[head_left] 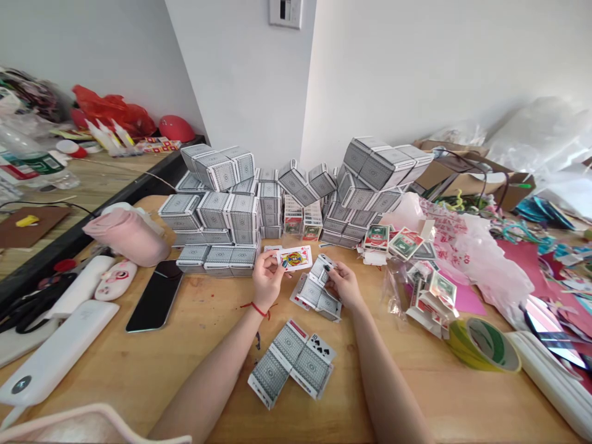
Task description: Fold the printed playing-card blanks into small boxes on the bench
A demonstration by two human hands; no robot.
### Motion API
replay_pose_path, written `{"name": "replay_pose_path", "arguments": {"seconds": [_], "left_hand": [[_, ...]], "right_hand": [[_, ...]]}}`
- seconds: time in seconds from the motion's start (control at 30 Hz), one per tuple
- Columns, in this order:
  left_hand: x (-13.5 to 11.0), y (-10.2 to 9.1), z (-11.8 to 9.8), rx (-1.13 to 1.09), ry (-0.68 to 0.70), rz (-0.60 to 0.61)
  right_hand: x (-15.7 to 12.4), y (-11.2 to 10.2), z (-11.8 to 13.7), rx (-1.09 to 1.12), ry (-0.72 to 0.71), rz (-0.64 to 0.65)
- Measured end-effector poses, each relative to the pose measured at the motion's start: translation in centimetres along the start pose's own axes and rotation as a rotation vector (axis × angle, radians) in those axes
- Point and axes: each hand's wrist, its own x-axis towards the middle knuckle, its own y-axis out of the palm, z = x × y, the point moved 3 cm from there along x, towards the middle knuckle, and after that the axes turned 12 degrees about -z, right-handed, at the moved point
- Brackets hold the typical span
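Observation:
My left hand [267, 279] pinches a face-up court card [295, 258] by its left edge, holding it just above the wooden table [152, 364]. My right hand [341, 283] is closed on a folded card piece [322, 270] sitting atop a small built cluster of grey-backed cards [316, 295]. A second assembled block of folded cards [291, 362], one showing black spades, lies nearer to me between my forearms. Behind my hands stands a wall of stacked grey card blocks [222, 213].
A black phone [156, 295], a pink roll [128, 234], white cases and scissors lie at left. Opened card packets in plastic [428, 283], a green tape roll [483, 344], pink bags and paper scraps crowd the right. A second desk with bottles sits far left.

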Motion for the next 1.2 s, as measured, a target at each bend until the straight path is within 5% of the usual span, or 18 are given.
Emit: {"name": "replay_pose_path", "arguments": {"seconds": [0.3, 0.73, 1.2], "left_hand": [[-0.5, 0.4, -0.6, 0.005, -0.069, 0.043], [-1.6, 0.4, -1.7, 0.070, 0.067, 0.010], [-1.0, 0.1, 0.2, 0.119, 0.018, 0.063]], "right_hand": [[-0.2, -0.4, 0.0, -0.046, 0.010, -0.008], [0.0, -0.5, 0.1, 0.045, 0.005, 0.021], [-0.3, 0.3, 1.0, -0.031, -0.029, 0.087]]}}
